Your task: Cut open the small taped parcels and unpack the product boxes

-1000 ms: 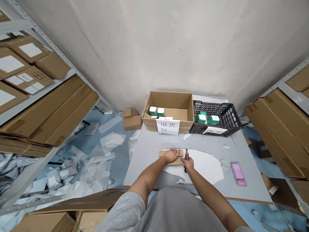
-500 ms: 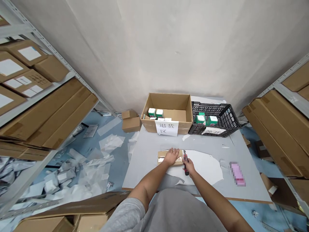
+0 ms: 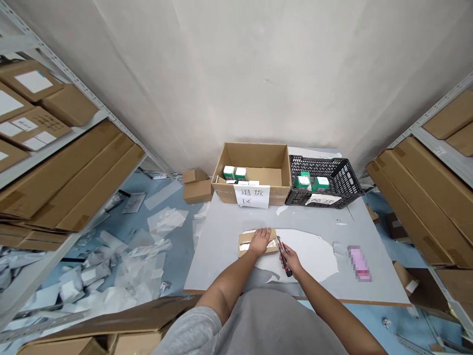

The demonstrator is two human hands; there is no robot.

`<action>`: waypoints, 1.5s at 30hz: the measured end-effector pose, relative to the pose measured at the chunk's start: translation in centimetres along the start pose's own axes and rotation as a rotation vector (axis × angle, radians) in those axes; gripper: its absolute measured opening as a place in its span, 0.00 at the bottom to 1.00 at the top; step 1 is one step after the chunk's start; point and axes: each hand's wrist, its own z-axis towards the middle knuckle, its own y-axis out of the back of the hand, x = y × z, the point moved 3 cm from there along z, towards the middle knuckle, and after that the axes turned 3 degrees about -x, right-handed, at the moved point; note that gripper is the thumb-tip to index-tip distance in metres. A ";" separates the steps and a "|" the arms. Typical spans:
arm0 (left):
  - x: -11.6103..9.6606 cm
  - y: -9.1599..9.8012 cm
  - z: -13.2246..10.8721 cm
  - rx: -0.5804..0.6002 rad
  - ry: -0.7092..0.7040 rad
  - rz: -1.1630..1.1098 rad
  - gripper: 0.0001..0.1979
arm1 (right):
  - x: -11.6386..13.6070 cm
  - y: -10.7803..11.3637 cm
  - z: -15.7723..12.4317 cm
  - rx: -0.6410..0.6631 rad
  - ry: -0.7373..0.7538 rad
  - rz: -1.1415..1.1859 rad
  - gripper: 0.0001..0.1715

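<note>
My left hand (image 3: 260,241) lies flat on a small cardboard parcel (image 3: 248,244), pressing it to the table, with a shiny strip of tape (image 3: 271,244) showing beside the fingers. My right hand (image 3: 291,259) grips a red and black utility knife (image 3: 283,256) just right of the parcel. The knife's tip points up and to the left, close to the parcel's right end. Whether the blade touches the cardboard cannot be told.
The grey board table (image 3: 218,256) carries a white paper patch (image 3: 314,254) and a blurred pink object (image 3: 359,264). At its far edge stand a labelled carton (image 3: 251,195) holding green-and-white boxes and a black plastic crate (image 3: 323,182). Cardboard-loaded metal shelves (image 3: 66,182) flank the table; plastic wrap (image 3: 125,261) litters the floor.
The knife has tilted from nearly upright to a slant, with its tip nearer the parcel. The parcel has turned slightly, and the whole view has drifted as my head moved.
</note>
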 end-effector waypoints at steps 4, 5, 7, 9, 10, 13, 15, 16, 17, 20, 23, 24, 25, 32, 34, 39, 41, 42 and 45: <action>0.1 -0.2 0.0 -0.009 -0.004 -0.003 0.29 | 0.2 -0.1 0.6 0.001 -0.007 -0.006 0.45; 0.1 -0.2 -0.1 -0.013 -0.005 -0.004 0.29 | 0.2 -0.1 0.7 -0.002 -0.005 -0.006 0.44; 0.0 -0.4 -0.2 -0.018 -0.009 -0.001 0.30 | 0.2 0.0 0.7 -0.009 0.005 -0.018 0.44; 0.0 -0.5 -0.3 -0.022 -0.011 0.001 0.30 | 0.0 0.0 0.6 -0.013 0.005 -0.045 0.44; -0.1 -0.5 -0.3 -0.025 -0.011 0.001 0.30 | -0.1 0.1 0.4 -0.016 0.000 -0.061 0.44; -0.1 -0.4 -0.3 -0.023 -0.011 -0.002 0.29 | -0.1 0.0 0.2 -0.036 -0.004 -0.104 0.43; -0.1 -0.3 -0.3 -0.010 -0.010 -0.005 0.29 | 0.2 -0.2 0.4 -0.048 0.019 -0.110 0.40; -0.1 -0.2 -0.2 -0.005 -0.009 -0.005 0.29 | 0.4 -0.4 0.6 -0.052 0.033 -0.106 0.39; -0.1 -0.1 -0.2 0.000 -0.006 -0.005 0.29 | 0.5 -0.5 0.7 -0.052 0.045 -0.098 0.38; -0.1 0.1 -0.1 -0.006 0.004 -0.001 0.28 | 0.5 -1.0 1.0 -0.023 0.046 -0.111 0.37; -0.1 0.4 0.0 -0.018 0.009 -0.011 0.26 | -0.2 -1.3 0.6 0.056 0.031 -0.172 0.40; -0.1 0.4 0.0 -0.020 0.009 -0.018 0.26 | -0.4 -1.3 0.4 0.066 0.031 -0.180 0.40; 0.0 0.5 -0.1 -0.019 0.008 -0.028 0.26 | -0.6 -1.0 0.3 0.059 0.032 -0.179 0.40; 0.5 1.0 -1.5 -0.037 -0.088 -0.166 0.39 | -0.2 2.9 0.9 -0.067 0.001 -0.164 0.27; 0.4 1.3 -1.9 -0.038 -0.155 -0.204 0.49 | 0.6 3.3 1.8 -0.111 0.044 -0.128 0.28; -0.3 2.9 -3.1 -0.069 -0.179 -0.220 0.51 | 2.7 0.2 5.4 -0.200 0.083 -0.258 0.28; -0.7 3.6 -3.5 -0.063 -0.156 -0.201 0.46 | 3.2 -1.1 6.9 -0.219 0.073 -0.365 0.24; -0.9 3.9 -3.6 -0.053 -0.145 -0.192 0.44 | 3.3 -1.6 7.5 -0.224 0.062 -0.411 0.23; -1.4 4.2 -3.7 -0.025 -0.101 -0.170 0.36 | 3.2 -2.0 8.9 -0.233 0.024 -0.485 0.19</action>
